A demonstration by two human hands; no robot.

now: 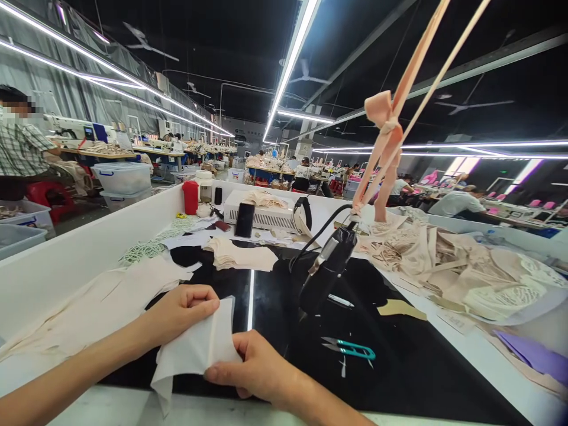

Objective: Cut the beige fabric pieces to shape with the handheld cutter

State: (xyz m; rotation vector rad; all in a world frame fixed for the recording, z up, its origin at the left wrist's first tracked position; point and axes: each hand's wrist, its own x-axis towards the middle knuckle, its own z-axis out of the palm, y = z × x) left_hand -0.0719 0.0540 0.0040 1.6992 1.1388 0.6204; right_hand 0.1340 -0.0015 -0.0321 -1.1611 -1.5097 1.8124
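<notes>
Between my two hands a thin white fabric piece [189, 349] is held over the near edge of the black work surface. My left hand [189, 307] pinches its upper edge, fingers curled in. Lower down, my right hand [255, 364] grips the right side between thumb and fingers. One corner of the cloth hangs over the front edge. To the right lie teal thread snips [350, 349] and a white pen [341, 300]. A black handheld tool [328, 269] hangs above the surface from peach fabric straps [386, 136]. Beyond my hands rests a stack of cream fabric pieces [242, 255].
More cream fabric [102, 302] spreads along the left side. A white box-shaped device [231, 207] stands at the back with a phone [245, 220] against it. Beige garments [444, 254] pile up at right. A low white wall [89, 254] borders the table.
</notes>
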